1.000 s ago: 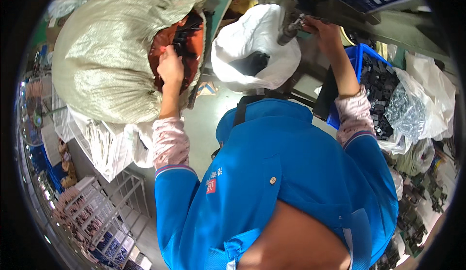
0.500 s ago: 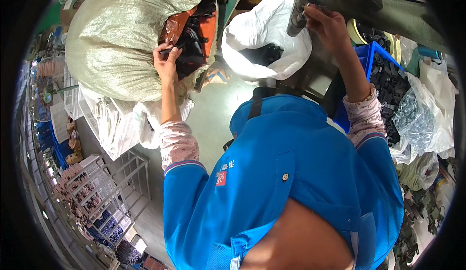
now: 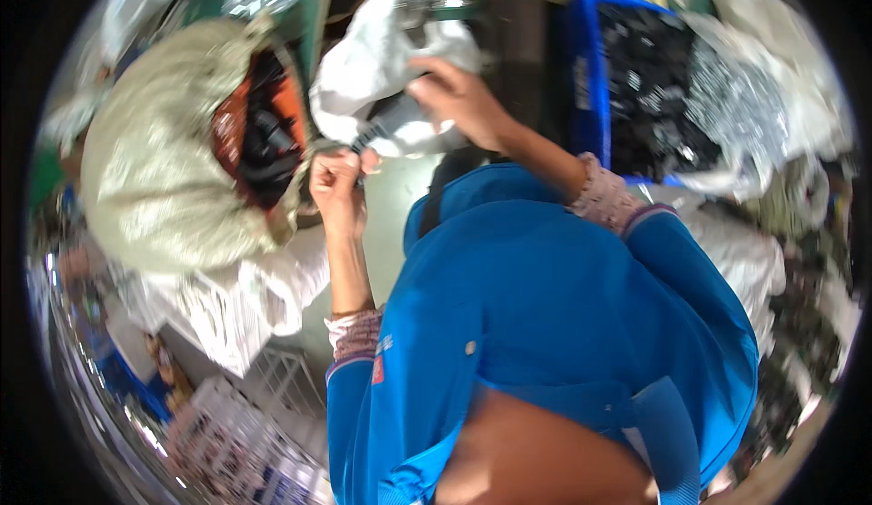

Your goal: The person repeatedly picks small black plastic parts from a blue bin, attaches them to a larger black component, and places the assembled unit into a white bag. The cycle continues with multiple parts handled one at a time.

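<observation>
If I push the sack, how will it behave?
Probably heavy: the sack bulges, and black items show inside. Likely soft-sided, since its fabric is creased. Might roll a little, given its rounded side.

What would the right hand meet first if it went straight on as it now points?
Likely the white bag: the right hand points up-left in the picture, toward it. Depth is unclear, so it might pass above.

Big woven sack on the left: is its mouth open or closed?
Open: the woven sack's mouth gapes on its right side, showing black pieces and orange material inside.
</observation>
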